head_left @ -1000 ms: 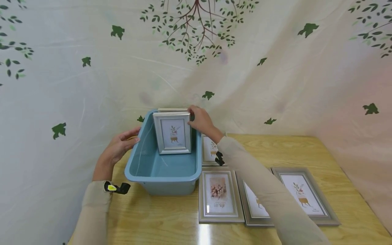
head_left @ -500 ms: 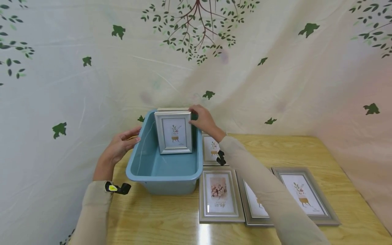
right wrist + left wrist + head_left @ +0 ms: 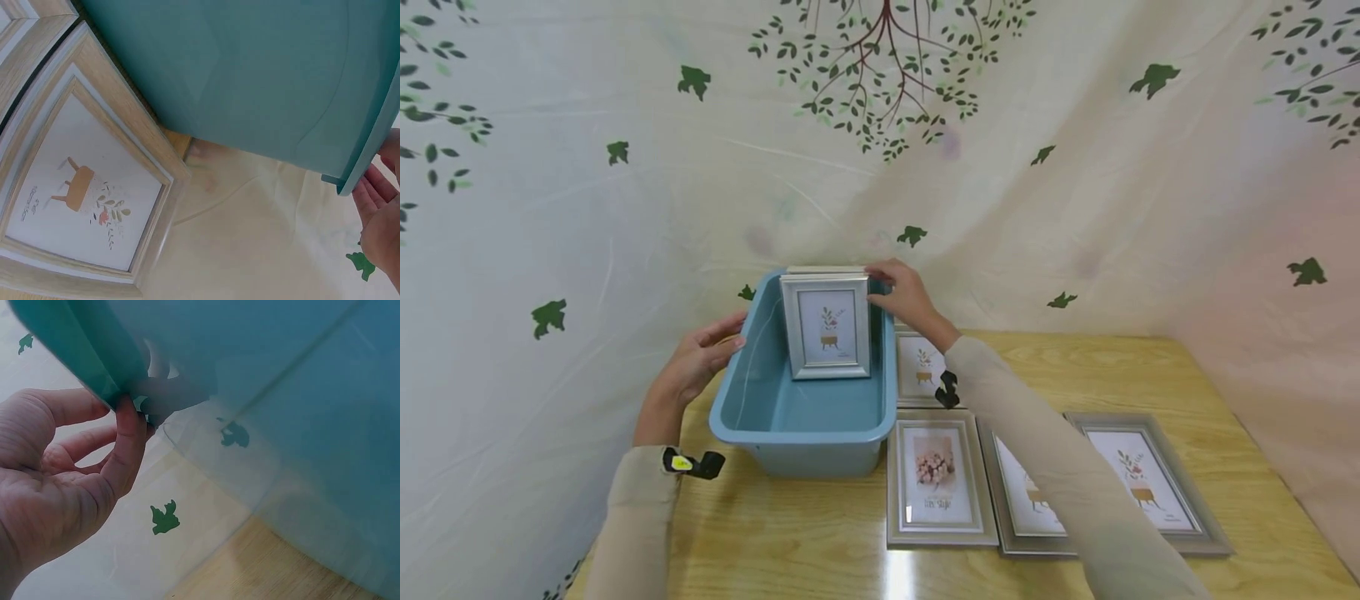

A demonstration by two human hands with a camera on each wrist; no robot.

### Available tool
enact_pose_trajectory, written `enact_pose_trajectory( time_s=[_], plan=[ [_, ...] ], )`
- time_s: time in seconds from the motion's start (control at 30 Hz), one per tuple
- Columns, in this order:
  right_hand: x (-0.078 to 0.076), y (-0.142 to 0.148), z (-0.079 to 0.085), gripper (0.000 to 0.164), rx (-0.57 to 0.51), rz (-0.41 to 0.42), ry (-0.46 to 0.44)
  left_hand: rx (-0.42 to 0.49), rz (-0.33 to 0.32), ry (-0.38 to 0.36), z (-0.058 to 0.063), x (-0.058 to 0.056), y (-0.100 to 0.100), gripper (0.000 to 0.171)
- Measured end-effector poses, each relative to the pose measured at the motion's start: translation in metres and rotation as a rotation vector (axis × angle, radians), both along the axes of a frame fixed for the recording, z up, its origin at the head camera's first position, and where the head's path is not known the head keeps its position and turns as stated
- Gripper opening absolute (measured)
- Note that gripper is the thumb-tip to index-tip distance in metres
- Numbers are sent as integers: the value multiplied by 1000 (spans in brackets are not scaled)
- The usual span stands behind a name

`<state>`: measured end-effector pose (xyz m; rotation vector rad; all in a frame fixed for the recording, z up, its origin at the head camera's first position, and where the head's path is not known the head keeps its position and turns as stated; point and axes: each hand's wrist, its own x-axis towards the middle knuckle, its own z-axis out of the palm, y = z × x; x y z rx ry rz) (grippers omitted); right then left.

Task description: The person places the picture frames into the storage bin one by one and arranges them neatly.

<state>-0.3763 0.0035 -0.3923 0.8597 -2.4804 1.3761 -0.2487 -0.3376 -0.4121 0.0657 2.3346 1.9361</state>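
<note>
A light blue plastic basin [image 3: 805, 437] stands on the table with a silver picture frame [image 3: 827, 371] upright inside, toward its back. More frame edges show just behind it. My left hand [image 3: 696, 358] pinches the basin's left rim; in the left wrist view, the fingers [image 3: 128, 434] and thumb meet at the rim. My right hand [image 3: 906, 296] is at the silver frame's upper right corner, thumb at its side edge and fingers over the top. In the right wrist view, the basin wall hides the fingertips of this hand [image 3: 381, 219].
Right of the basin lie a flower-print frame [image 3: 988, 500], a smaller frame [image 3: 910, 392] behind it, and two larger frames, one partly under my right sleeve [image 3: 1045, 442]. A leaf-patterned cloth [image 3: 1000, 250] hangs behind the wooden table [image 3: 790, 542].
The right thumb has slid off the silver frame's face to its side edge. The basin and frame have shifted very slightly right. The left hand keeps its hold on the rim.
</note>
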Motion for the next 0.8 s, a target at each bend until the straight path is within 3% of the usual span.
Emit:
enact_pose_trajectory(
  time_s=[0.37, 0.6, 0.8],
  plan=[
    [6, 37, -3, 41, 43, -11, 38, 29, 9, 0, 0, 3, 3, 66],
    [2, 81, -23, 41, 106, -43, -6, 50, 33, -10, -1, 6, 4, 67],
    [0, 118, -44, 47, 137, -88, -109, 47, 45, -20, -3, 8, 5, 67]
  ],
)
